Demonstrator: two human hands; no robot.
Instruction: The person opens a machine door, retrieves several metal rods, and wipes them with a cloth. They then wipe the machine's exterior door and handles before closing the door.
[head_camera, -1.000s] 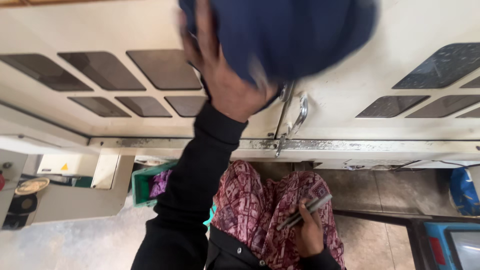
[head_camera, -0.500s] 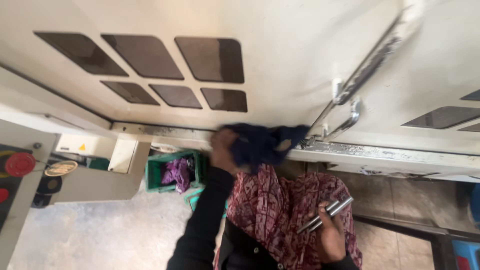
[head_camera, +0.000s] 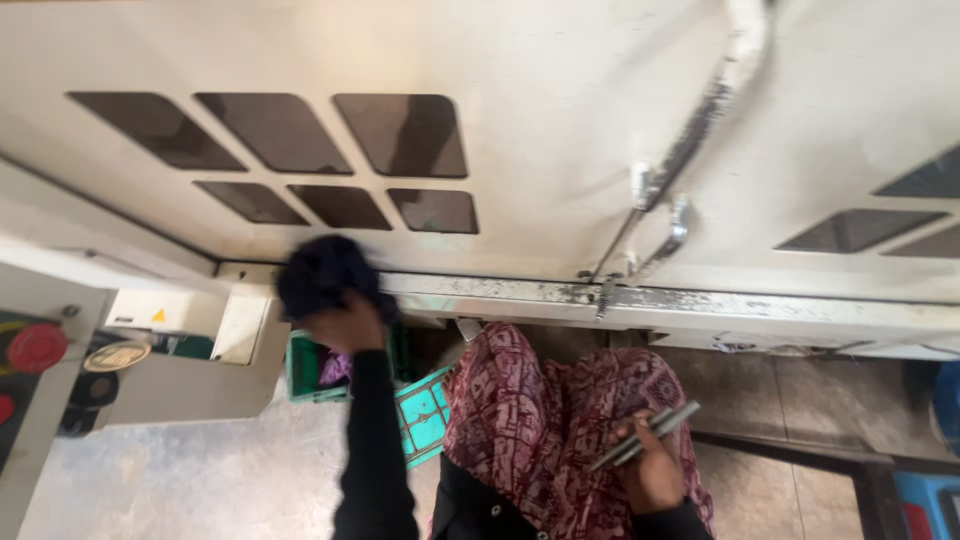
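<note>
Wiping step from where I sit: left hand (head_camera: 345, 325) bunches the dark cloth (head_camera: 322, 272) against the machine door (head_camera: 540, 150) edge, right hand (head_camera: 650, 465) fingers pinch a metal tool (head_camera: 645, 435); next wipe needs firm pressure along the ledge (head_camera: 700, 300)

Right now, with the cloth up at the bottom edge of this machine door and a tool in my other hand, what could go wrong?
1. The left hand presses the dark cloth right at the door's lower rail; fingers could possibly catch or scrape on that worn metal edge.
2. The right hand grips thin metal rods loosely beside the patterned scarf; they might slip or snag the fabric.
</note>
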